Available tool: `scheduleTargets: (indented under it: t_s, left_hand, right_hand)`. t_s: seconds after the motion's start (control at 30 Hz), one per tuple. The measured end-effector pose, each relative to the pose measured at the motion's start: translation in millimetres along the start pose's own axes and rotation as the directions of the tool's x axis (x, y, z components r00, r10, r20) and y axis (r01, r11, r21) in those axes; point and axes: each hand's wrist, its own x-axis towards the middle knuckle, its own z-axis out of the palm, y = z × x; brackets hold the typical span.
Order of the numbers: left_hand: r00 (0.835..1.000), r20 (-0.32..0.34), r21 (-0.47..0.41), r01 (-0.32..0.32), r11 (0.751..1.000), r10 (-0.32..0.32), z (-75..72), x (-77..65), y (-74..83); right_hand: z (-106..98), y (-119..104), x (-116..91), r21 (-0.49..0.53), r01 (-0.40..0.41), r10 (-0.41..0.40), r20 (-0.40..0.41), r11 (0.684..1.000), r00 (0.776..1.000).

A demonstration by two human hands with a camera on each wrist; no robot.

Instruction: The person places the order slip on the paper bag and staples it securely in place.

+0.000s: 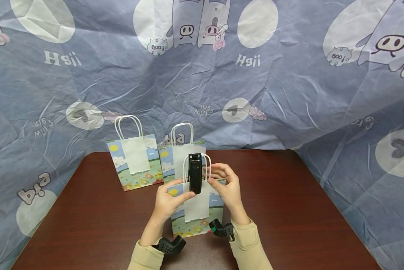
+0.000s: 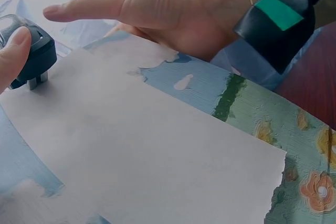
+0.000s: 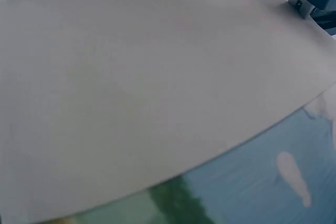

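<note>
My left hand point(image 1: 169, 198) holds a black stapler point(image 1: 195, 172) at the top of the nearest paper gift bag point(image 1: 215, 213), thumb on its lower end. The stapler stands between the two sides of the bag's white cord handle, over a white paper sheet point(image 1: 196, 208) with a torn lower edge. My right hand point(image 1: 229, 187) is at the bag's upper right corner, its thumb extended by the handle and its fingers partly hidden. In the left wrist view the stapler's front end point(image 2: 39, 56) meets the white sheet point(image 2: 157, 140), my left thumb on it.
Two similar bags stand behind: one at the left point(image 1: 121, 165) and another point(image 1: 166, 161) partly hidden by the nearest bag. Both have white sheets on their fronts. The brown table point(image 1: 273, 210) reaches a blue printed cloth point(image 1: 289, 101) at the back.
</note>
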Motion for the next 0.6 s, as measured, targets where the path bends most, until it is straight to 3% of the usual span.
scheduleTargets:
  t_s: [0.37, 0.6]
  left_hand:
    - [1.000, 0.021, 0.012, 0.001, 1.000, -0.001, 0.1, -0.3, 1.3]
    - [0.998, 0.046, 0.001, -0.036, 0.999, 0.035, -1.2, -0.6, 25.5]
  right_hand:
    - [-1, -1, -8, -0.072, -0.121, 0.127, 0.092, 0.990, 0.988]
    - [0, -6, -10, -0.089, -0.176, 0.186, 0.132, 0.980, 0.974]
